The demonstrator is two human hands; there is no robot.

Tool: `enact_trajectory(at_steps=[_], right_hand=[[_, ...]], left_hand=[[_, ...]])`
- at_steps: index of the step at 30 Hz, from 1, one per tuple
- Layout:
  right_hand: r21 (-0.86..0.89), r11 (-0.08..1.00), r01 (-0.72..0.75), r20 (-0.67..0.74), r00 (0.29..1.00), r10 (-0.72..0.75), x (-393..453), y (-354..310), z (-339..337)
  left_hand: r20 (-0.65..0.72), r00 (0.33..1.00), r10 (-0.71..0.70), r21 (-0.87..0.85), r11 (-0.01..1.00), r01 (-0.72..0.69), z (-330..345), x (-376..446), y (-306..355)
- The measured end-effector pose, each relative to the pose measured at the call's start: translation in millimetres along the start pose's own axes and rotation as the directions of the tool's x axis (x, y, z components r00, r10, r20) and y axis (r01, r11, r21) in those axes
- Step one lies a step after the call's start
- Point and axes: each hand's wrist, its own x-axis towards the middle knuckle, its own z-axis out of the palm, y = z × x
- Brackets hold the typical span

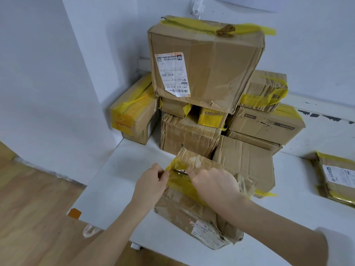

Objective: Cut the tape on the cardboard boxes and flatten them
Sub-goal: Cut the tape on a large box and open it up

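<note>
Lower centre of frame: a worn cardboard box [194, 212] lies on the white table [119, 179], banded with yellow tape [179, 181] and wrinkled clear tape. A small white label sits on its near face, lower right of the box.

Left hand [151, 182], centre of frame: thumb and fingers pinch a loose end of the yellow tape at the box's far left edge. The tape is lifted and crumpled at that point.

Right hand [215, 184], just right of centre: rests on top of the same box, fingers curled toward the tape strip, fingertips at the tape beside the left hand. Cannot tell whether it pinches the tape or only presses on it. A white sleeve shows at the wrist, lower right corner.

Behind, centre to upper centre: a stack of taped boxes [221, 127] against the white wall corner. The large top box [207, 64] carries a white shipping label [172, 73] on its front face and yellow tape along its top edge.

Left of the stack: a box wrapped in yellow tape [132, 114], tilted.

Right edge of frame: flattened cardboard [336, 179] with yellow tape and a white label, lying on the table, well apart from the box in hand.

Lower left: wooden floor [34, 198].
</note>
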Motion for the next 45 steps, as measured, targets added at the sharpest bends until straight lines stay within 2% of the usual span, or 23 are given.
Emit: enact_trajectory(at_steps=[8, 10, 12, 13, 15, 20, 24, 37, 40, 45], right_hand=[[-0.03, 0.999, 0.019, 0.057, 0.998, -0.018, -7, 6, -3], [-0.036, 0.999, 0.03, 0.071, 0.997, -0.027, -8, 6, -3], [-0.048, 0.998, 0.038, 0.093, 0.995, -0.033, -9, 9, -4], [-0.058, 0.998, 0.04, 0.107, 0.994, -0.033, -11, 10, -4], [-0.076, 0.996, 0.04, 0.132, 0.991, -0.03, -14, 14, -4], [-0.142, 0.989, 0.035, 0.207, 0.978, -0.005, -26, 23, -1], [-0.162, 0.986, 0.035, 0.269, 0.963, 0.01, -34, 33, 2], [-0.208, 0.978, 0.018, 0.324, 0.945, 0.052, -87, 67, 8], [-0.203, 0.979, -0.009, 0.298, 0.952, 0.071, -100, 74, 17], [-0.128, 0.99, -0.06, 0.157, 0.984, 0.08, -120, 84, 39]], left_hand=[[0.101, 0.995, -0.017, 0.141, 0.99, 0.002, -2, 12, 4], [0.142, 0.981, 0.135, 0.191, 0.968, -0.161, 0, 19, 8], [0.236, 0.911, 0.338, 0.217, 0.896, -0.388, 3, 25, 11], [0.287, 0.882, 0.373, 0.202, 0.877, -0.436, 4, 28, 11], [0.347, 0.869, 0.353, 0.133, 0.898, -0.419, 6, 33, 6], [0.369, 0.877, 0.308, 0.07, 0.931, -0.357, 8, 33, 2], [0.37, 0.879, 0.301, 0.077, 0.933, -0.352, 8, 33, 2], [0.384, 0.883, 0.269, 0.046, 0.95, -0.309, 6, 31, 7], [0.384, 0.883, 0.268, 0.034, 0.952, -0.304, 6, 30, 7], [0.387, 0.883, 0.265, 0.04, 0.952, -0.304, 1, 28, 8]])
